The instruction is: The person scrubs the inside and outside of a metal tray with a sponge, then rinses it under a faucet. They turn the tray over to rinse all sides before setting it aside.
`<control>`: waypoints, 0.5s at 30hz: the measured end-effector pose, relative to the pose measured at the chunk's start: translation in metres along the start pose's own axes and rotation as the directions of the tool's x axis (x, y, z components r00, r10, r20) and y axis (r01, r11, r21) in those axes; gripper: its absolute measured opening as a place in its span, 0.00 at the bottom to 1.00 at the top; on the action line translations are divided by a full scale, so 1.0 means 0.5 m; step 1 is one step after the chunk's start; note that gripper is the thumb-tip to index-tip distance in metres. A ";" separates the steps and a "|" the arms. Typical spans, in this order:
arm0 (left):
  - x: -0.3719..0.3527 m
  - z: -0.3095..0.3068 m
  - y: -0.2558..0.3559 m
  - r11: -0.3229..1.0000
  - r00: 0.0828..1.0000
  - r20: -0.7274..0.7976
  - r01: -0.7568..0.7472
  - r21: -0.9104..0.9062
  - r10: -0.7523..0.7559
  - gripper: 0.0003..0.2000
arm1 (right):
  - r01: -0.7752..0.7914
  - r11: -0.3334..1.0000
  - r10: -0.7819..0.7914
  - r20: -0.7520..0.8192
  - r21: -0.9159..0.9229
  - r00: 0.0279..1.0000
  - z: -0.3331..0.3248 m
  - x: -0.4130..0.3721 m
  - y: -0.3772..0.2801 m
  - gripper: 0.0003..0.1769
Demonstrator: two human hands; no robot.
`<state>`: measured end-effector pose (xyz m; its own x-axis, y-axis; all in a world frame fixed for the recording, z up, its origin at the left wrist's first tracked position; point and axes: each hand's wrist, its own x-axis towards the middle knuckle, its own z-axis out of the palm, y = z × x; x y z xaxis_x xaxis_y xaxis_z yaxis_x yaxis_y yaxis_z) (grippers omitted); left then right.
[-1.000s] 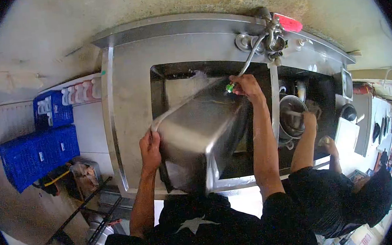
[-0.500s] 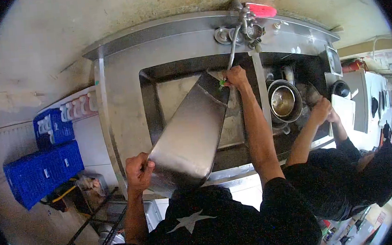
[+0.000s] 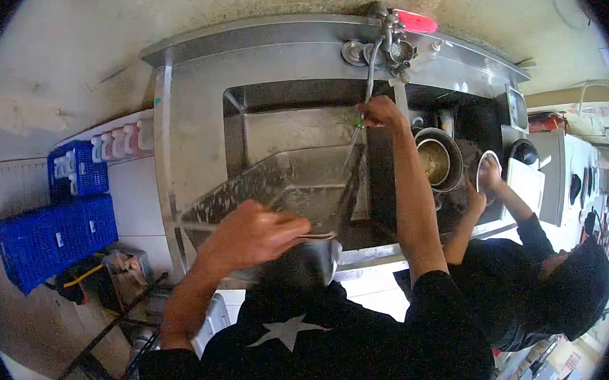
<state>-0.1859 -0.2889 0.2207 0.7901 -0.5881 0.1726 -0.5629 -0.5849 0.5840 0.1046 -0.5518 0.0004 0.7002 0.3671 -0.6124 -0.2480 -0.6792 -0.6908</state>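
A deep metal pan (image 3: 303, 168) is tilted over the left sink basin (image 3: 270, 131), its wet inside showing. My left hand (image 3: 261, 233) is closed on the pan's near rim. My right hand (image 3: 383, 113) grips the end of the faucet hose (image 3: 372, 75), by its green part, above the right side of the basin. A thin stream of water runs down from the hose toward the pan.
A co-worker (image 3: 537, 278) at my right holds a white-rimmed dish (image 3: 488, 174) over the right basin, beside nested pots (image 3: 438, 160). Blue crates (image 3: 62, 236) stand at the left. A metal rack (image 3: 115, 344) is at the lower left. A red object (image 3: 416, 21) lies behind the faucet.
The pan has turned over so its inside shows, and my left hand has moved right with it. The co-worker's hands now hold up a white-rimmed dish.
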 end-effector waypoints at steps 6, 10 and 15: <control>0.066 0.030 -0.005 0.923 0.950 -0.065 -0.279 0.263 0.306 0.06 | -0.031 0.926 -0.019 0.129 0.377 0.991 -0.005 -0.034 -0.082 0.17; 0.075 0.069 -0.028 0.813 0.865 0.045 -0.486 0.322 0.499 0.06 | -0.067 0.879 0.003 0.135 0.473 0.991 0.000 -0.050 -0.117 0.19; 0.063 0.113 -0.059 0.790 0.812 0.017 -0.573 0.218 0.584 0.06 | -0.088 0.820 0.004 0.148 0.565 0.989 0.012 -0.046 -0.092 0.19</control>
<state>-0.1580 -0.3218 0.1644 0.3085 -0.8283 0.4676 -0.9503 -0.2470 0.1895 0.0959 -0.5252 0.0440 0.5920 0.4545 -0.6655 -0.6438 -0.2300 -0.7298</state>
